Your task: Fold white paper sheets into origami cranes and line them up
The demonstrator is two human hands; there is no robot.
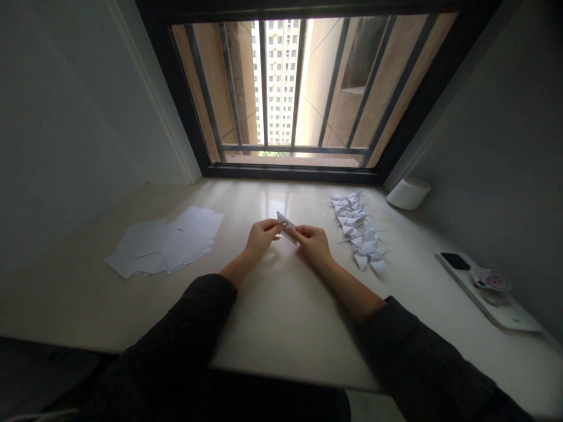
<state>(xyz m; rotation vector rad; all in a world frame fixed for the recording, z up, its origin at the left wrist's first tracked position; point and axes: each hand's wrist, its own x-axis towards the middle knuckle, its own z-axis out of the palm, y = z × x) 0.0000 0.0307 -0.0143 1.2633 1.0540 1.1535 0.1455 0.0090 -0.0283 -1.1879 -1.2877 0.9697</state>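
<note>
A small piece of folded white paper (285, 221) is held up between both hands, above the middle of the pale sill. My left hand (263, 235) pinches its left side with thumb and fingers. From the right, my right hand (313, 239) grips the lower right part, so some of the folds are hidden by fingers. To the right stand several folded paper cranes (357, 228), packed close together in rows. On the left lies a loose, overlapping pile of white paper sheets (176, 240).
A white phone (484, 293) with a cartoon grip lies at the right by the wall. Farther back, a white cylindrical object (408, 194) leans near the wall. A black-framed window (290, 173) with bars closes off the far side; the sill's front edge (285, 378) is near my body.
</note>
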